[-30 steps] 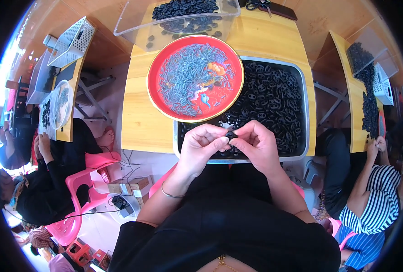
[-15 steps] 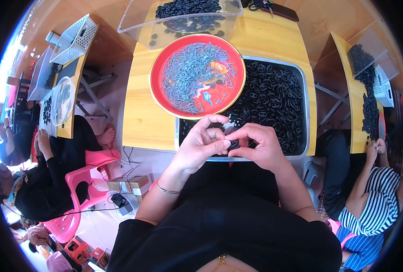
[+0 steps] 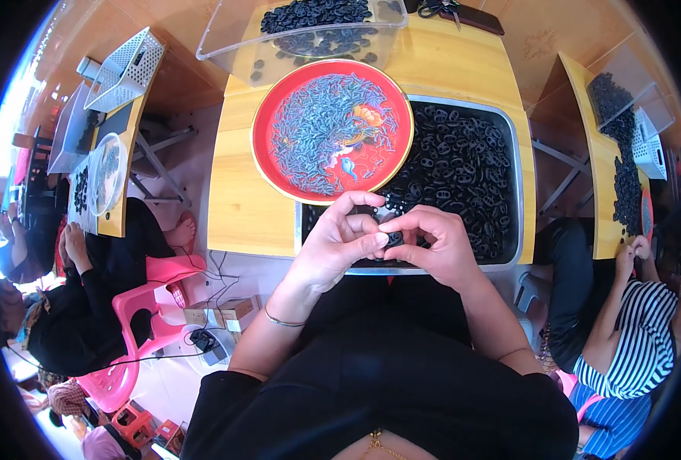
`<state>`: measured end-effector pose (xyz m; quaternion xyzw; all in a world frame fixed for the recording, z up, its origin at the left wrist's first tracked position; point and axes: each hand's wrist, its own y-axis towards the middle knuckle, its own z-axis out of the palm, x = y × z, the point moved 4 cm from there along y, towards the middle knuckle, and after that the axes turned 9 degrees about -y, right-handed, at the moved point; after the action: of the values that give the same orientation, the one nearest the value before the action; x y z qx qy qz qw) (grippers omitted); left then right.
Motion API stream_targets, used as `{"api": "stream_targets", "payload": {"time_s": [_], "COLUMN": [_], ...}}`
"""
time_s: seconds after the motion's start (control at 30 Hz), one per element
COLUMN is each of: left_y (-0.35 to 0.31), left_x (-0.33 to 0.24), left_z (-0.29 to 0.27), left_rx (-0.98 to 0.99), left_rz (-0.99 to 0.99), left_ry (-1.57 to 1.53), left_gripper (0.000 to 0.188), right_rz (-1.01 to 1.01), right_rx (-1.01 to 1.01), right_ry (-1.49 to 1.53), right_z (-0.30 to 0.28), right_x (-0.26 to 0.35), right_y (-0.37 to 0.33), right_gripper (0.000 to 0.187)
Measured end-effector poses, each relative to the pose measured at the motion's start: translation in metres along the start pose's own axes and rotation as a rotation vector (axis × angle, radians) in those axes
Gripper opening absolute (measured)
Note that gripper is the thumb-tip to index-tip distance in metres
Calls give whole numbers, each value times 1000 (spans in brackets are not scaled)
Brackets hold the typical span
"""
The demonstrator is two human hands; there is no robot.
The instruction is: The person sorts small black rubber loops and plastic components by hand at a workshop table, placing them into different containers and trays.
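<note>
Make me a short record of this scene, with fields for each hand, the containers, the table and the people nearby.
Left hand: left hand holds a small black piece
Right hand: right hand pinches the same piece, thumb and forefinger
Round tray: red tray with blue-gray pins, overlapping the metal tray
Metal tray: metal tray of black pieces
Far box: clear box, more black pieces
Table: wooden table
Nearby: person in black, left; person in stripes, right
</note>
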<state>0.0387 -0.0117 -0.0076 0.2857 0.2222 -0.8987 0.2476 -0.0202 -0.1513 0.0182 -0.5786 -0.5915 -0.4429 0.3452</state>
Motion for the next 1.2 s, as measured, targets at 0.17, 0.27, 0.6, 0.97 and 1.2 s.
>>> {"api": "stream_targets", "payload": {"time_s": [0.17,0.27,0.6,0.97,1.2], "left_y": [3,13,124,87,75], "left_x": [-4,-12,-165,-114,-81], "left_z": [4,11,26,21,16], "left_rx": [35,88,-75,154,382], "left_rz": [11,16,761,686,567], "left_ry": [71,132,801,1551,1626], "left_gripper": [39,35,16,11,9], "right_rz": [-38,25,77,-46,-119], "right_rx": [-2,-59,-311,-313,-341], "right_ry": [-17,75,110,-294,-379], "right_z": [-5,-5,-30,-27,-24], "right_x": [0,-11,-23,-23,-22], "right_y": [0,-6,-16,-27,-29], "right_gripper": [23,32,28,16,17]}}
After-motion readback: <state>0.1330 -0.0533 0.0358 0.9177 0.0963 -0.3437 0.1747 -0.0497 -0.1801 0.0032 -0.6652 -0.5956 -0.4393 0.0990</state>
